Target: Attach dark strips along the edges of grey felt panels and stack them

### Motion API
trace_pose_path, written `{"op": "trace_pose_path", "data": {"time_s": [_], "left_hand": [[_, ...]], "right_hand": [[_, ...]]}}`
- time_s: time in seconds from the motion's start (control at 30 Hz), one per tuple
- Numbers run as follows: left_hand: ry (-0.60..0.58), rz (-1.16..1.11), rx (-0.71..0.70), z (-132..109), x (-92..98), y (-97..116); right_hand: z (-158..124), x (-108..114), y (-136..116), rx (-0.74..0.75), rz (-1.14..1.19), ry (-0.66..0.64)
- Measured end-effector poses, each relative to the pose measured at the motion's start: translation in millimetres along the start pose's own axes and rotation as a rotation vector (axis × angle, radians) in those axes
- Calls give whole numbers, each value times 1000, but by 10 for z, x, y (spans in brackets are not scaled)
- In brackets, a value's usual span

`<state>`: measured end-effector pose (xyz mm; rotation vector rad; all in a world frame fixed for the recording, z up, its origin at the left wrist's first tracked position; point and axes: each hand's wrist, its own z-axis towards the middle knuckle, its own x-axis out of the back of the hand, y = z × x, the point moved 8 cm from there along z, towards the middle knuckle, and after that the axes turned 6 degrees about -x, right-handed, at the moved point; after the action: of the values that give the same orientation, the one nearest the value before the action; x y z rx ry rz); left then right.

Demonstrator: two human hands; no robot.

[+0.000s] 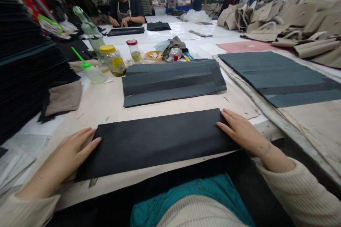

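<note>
As both hands lie flat at the ends of a long black fabric piece [160, 142], a worker leans over a pale work table [106, 103] on a crowded factory floor. The left hand [71, 152] rests palm down with its fingers held together, fingertips touching the cloth's left end. The right hand [239, 131] presses on the right end, fingers extended and close together, gripping nothing. The black piece lies lengthwise along the near side of the table, just in front of the person's lap, its near long edge close to the table's rim. Beyond it, and apart from it, sits a folded stack of grey fabric [173, 81]. Farther back, a yellow-lidded jar [114, 60] and a green-nozzled squeeze bottle [90, 69] stand near each other. A tall pile of black cloth [23, 78] rises at the left, and another person [125, 7] works across the table. With the cloth held only by flat palms, uneven pressure from one hand could skew or wrinkle it, and a pull toward the lap could drag it over the rim. The bottle or jar, if knocked over, could spill toward the grey stack.
</note>
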<state>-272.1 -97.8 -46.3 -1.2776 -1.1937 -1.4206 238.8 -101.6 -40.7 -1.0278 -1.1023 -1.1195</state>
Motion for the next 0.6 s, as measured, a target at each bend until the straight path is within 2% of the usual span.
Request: {"op": "trace_pose_path", "data": {"time_s": [0.07,0.13,0.27,0.37,0.43,0.5,0.6], "left_hand": [[-34,-54,-3,162,19,202],[-51,-135,22,261,24,284],[-109,-276,136,281,-30,209],[-138,-395,198,217,-74,163],[-93,-432,217,166,-42,143],[-42,-429,228,111,9,116],[-36,-455,210,59,36,112]], "right_hand": [[68,-16,-42,-8,97,0],[105,-33,-56,0,210,-6],[123,-18,-85,2,452,-53],[99,-37,-84,-150,653,-184],[54,-48,-64,-266,774,-270],[28,43,-19,-303,842,-234],[21,321,67,-225,845,-14]]}}
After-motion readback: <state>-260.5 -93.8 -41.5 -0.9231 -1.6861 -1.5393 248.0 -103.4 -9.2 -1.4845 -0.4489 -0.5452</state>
